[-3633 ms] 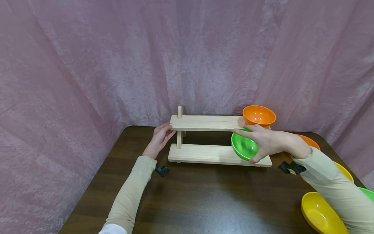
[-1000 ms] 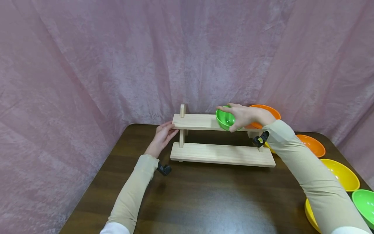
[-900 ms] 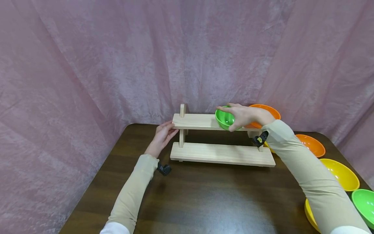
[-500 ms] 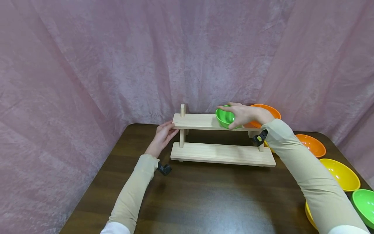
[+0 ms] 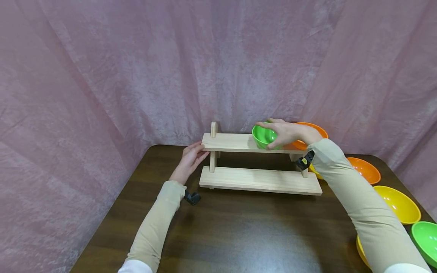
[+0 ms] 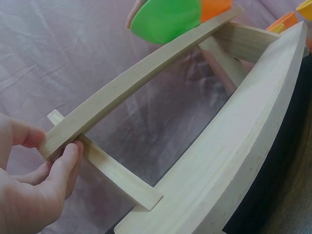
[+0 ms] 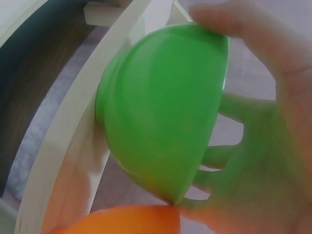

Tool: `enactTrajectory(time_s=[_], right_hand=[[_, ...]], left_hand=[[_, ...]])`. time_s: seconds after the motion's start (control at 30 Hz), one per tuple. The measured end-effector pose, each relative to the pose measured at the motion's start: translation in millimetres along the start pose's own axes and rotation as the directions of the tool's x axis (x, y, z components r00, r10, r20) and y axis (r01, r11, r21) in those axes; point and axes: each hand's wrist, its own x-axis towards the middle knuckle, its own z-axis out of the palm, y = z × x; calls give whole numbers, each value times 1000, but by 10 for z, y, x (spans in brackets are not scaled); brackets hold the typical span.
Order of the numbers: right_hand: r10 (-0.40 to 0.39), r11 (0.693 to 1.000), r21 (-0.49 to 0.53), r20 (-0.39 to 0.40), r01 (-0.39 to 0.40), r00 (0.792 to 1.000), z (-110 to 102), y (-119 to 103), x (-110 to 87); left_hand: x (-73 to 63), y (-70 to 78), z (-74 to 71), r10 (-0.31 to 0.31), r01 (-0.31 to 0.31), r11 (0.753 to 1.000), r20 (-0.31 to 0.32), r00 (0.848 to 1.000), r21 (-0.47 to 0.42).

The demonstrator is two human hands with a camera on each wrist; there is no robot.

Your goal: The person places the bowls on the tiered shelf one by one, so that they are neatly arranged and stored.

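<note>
My left hand (image 5: 189,157) pinches the left end of the top board of a two-tier wooden shelf (image 5: 232,141), thumb above and fingers below, as the left wrist view shows. My right hand (image 5: 285,132) spans a green bowl (image 5: 262,136) from above, thumb and fingers on opposite parts of its rim. The bowl's base sits on the top board in the right wrist view. Just right of it is an orange bowl (image 5: 315,129), partly hidden behind my right hand; the two rims meet or nearly so in the right wrist view (image 7: 131,219).
Along the table's right side stand another orange bowl (image 5: 367,170), a yellow bowl (image 5: 399,204) and a green bowl (image 5: 426,240). A further yellow bowl (image 5: 362,252) is mostly hidden under my right sleeve. Behind the table (image 5: 246,231) hangs a pink curtain (image 5: 218,68).
Since the oldest frame, my right hand has carried the green bowl up and left from before the lower board to the top board. Lately it has shifted slightly right. My left hand has kept its grip.
</note>
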Motion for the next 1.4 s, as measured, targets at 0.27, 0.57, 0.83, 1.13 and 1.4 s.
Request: enactTrajectory(time_s=[0.27,0.57,0.83,1.13,1.4], right_hand=[[-17,1000,-13,-56,16,998,-24,-2,-98],[-67,997,-51,-142,60,988,26,30,-305],[-79,997,-35,-207,73,975,11,92,-600],[-78,997,-43,-233,70,969,-27,171,-890],[-111,994,-47,-278,102,954,65,267,-1044]], left_hand=[[-9,23,-11,5,-5,1000,0,1000,7],[-26,3,-34,-1,1,1000,0,1000,14],[-41,2,-41,-4,4,1000,-8,1000,13],[-17,3,-49,1,-1,1000,-2,1000,14],[-4,-9,-68,3,-3,1000,1,1000,4]])
